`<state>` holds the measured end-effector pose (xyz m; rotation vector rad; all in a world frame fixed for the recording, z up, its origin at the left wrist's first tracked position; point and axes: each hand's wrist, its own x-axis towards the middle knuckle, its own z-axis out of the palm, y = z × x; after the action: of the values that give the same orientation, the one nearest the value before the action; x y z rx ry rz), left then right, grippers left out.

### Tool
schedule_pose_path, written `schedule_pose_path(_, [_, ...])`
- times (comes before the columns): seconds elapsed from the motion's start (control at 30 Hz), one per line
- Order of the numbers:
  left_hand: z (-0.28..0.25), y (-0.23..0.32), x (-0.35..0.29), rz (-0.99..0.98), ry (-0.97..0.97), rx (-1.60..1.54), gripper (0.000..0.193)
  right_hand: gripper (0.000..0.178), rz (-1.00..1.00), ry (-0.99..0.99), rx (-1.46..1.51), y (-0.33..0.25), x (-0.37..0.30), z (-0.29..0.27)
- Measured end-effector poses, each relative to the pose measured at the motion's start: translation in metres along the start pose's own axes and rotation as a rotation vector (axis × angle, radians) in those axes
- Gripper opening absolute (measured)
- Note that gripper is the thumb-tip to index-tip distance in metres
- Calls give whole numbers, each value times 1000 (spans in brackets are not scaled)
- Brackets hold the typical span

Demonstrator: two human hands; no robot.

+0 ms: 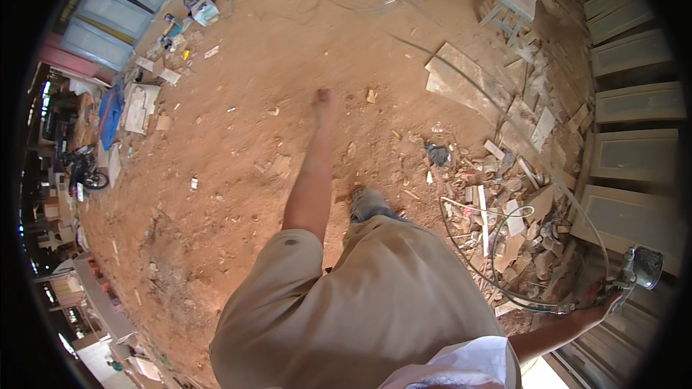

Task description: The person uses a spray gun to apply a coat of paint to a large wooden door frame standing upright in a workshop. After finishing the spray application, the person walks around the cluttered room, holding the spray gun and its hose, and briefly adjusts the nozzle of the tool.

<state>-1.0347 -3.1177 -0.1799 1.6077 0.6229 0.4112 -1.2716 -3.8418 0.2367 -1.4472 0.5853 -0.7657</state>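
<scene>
My left arm reaches out over the bare dirt ground, and my left hand [323,96] hangs there, slightly blurred. Its fingers look curled in, with nothing seen in them. Low on the right, my right hand [610,298] is closed around a paint spray gun [628,281]. A metal cup [646,267] sits on the gun, turned toward the right edge. A thin hose [522,301] runs from the gun and loops over the ground. Close beyond the gun stand pale panelled doors [628,222]. My right fingers are partly hidden by the gun.
Wood scraps and rubbish [512,245] litter the ground before the doors. Flat boards [461,86] lie further off, near a small paint-spattered stool [519,0]. Grey-blue panels [108,11] lean at the far left. A motorcycle [83,171] stands left, near a blue cloth [111,112].
</scene>
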Motion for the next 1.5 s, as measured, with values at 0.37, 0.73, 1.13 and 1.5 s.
schedule_pose_path(0.37, [20, 209, 14, -145, -17, -1779, 88, 54, -93, 175, -102, -36, -113, -70])
schedule_pose_path(0.73, [-20, 216, -75, 524, 174, -55, 54, 69, 99, 110, -319, 4, -111, -117])
schedule_pose_path(1.13, [59, 213, -391, 811, -1098, 355, 46, 74, 168, -605, -267, 97, -102, 42])
schedule_pose_path(1.5, [86, 263, -468, 965, -995, 171, 32, 60, 107, -1095, 68, 95, -112, 74])
